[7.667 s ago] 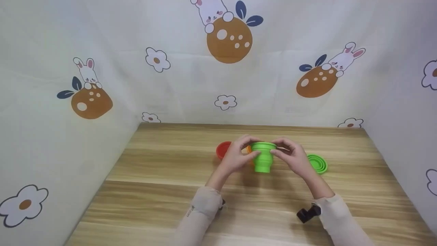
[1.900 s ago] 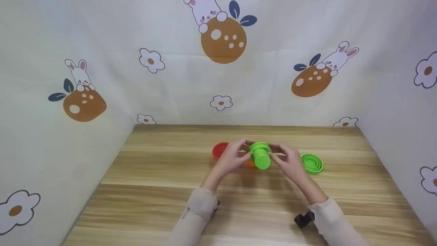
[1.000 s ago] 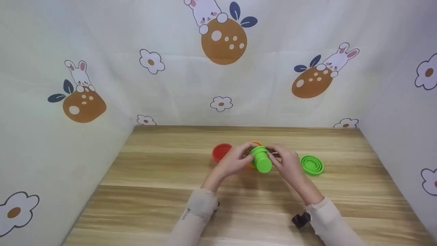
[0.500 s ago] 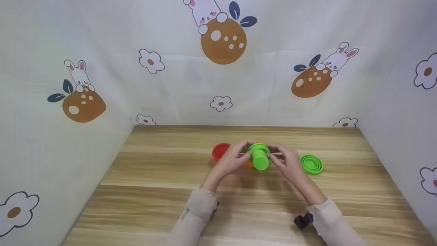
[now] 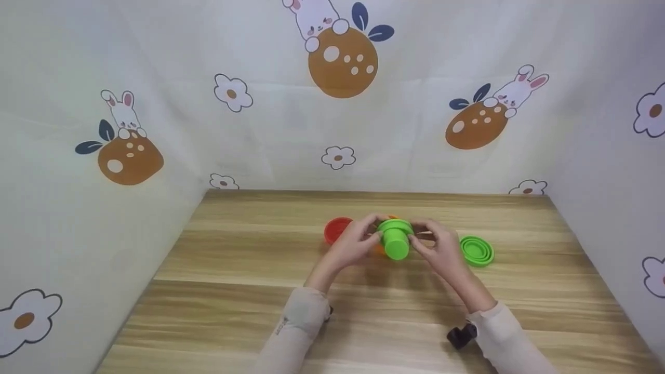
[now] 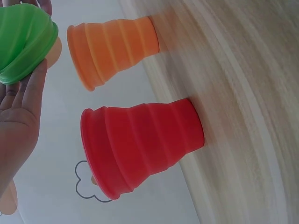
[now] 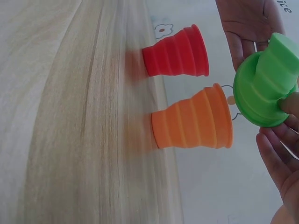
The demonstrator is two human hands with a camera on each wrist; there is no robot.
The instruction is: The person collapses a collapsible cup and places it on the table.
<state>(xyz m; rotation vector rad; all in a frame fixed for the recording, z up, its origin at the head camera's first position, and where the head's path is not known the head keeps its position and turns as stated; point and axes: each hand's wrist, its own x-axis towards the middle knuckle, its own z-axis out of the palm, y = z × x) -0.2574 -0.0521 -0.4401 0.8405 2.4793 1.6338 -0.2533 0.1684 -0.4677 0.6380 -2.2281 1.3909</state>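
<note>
Both hands hold a green collapsible silicone cup [image 5: 397, 244] above the table, its small base tilted toward the head camera. The left hand [image 5: 356, 240] grips the rim's left side, thumb in front and fingers behind. On the other side, the right hand [image 5: 438, 246] pinches the cup, its thumb pressing the ringed wall in the right wrist view. The wall looks bent and partly folded near the rim. Behind the hands stand a red collapsible cup [image 6: 142, 144] and an orange collapsible cup [image 6: 114, 51], both stretched out; the orange one is mostly hidden in the head view.
A second green cup [image 5: 476, 251], folded flat into rings, lies on the wooden table [image 5: 234, 306] to the right of the right hand. A patterned cloth [image 5: 275, 130] hangs round the table's back and sides. Black wrist cameras [image 5: 461, 336] sit under the sleeves.
Several seconds ago the held cup was stretched long, base down; now its base tips toward the head camera and its wall is partly folded. In the last second its tilt shifts slightly.
</note>
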